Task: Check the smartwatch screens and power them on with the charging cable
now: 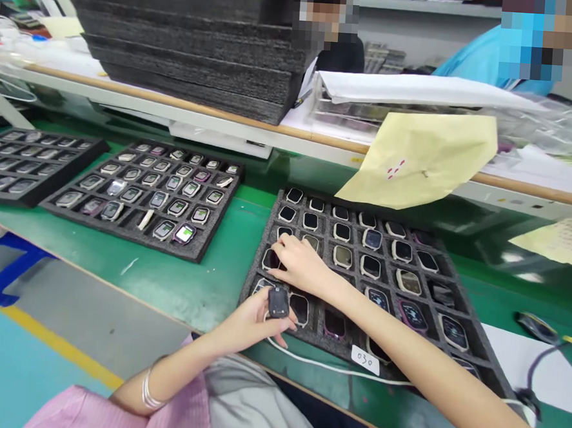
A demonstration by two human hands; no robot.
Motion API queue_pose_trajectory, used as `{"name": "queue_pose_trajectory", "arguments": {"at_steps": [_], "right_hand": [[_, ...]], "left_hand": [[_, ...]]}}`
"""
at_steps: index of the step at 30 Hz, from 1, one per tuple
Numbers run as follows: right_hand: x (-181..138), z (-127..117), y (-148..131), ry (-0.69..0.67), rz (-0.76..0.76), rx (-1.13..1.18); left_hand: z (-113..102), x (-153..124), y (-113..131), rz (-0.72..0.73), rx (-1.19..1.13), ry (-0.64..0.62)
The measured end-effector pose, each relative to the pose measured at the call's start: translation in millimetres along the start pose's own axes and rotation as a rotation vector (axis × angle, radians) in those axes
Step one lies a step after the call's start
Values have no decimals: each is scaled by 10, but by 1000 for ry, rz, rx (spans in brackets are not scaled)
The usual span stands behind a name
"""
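Pinched in my left hand [255, 319] is a small black square watch-sized device [278, 302], held upright at the near left corner of a black foam tray [314, 340]. A white cable [325, 363] runs from beneath this hand to the right along the tray's near edge. My right hand [300, 261] reaches across into the left side of the same tray. Its bent fingers are on a smartwatch [270, 259] lying in a compartment; the fingertips partly cover it. Many other smartwatches, mostly with dark screens, lie in the compartments around, such as one with a pale case [342, 256].
Left on the green bench [166, 278] is another foam tray [194, 250] of watches, some screens lit; a further tray [38, 186] stands beyond. A tall stack of black foam [189, 47] rests on the shelf. Yellow paper [425, 161] overhangs the near tray. People sit opposite.
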State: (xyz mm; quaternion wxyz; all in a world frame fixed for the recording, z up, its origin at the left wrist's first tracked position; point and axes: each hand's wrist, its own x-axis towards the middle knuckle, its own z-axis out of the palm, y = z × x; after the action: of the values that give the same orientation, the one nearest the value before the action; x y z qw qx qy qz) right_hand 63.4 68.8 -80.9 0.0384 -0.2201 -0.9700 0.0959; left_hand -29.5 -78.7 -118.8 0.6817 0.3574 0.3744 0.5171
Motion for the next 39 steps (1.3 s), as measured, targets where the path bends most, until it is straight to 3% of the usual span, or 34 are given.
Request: {"name": "queue_pose_trajectory", "arguments": {"at_steps": [6,10,14,24,33,39], "right_hand": [[-264,-215,88,90,-31,206],[-638,-347,-159,102,-119,405],[-847,-265,-374,70,-115,335],[-754,-193,-321,33,-173,315],[-862,137,-198,257,-241,372],[-840,159,-40,217,-327,398]], "left_hand": [[-34,-35,-63,12,-11,19],[-62,-38,-68,45,-8,1],[-41,-47,-13,92,14,-25],[92,-39,-53,49,-42,164],[182,-51,14,41,-32,243],[191,1,-1,30,-30,239]]}}
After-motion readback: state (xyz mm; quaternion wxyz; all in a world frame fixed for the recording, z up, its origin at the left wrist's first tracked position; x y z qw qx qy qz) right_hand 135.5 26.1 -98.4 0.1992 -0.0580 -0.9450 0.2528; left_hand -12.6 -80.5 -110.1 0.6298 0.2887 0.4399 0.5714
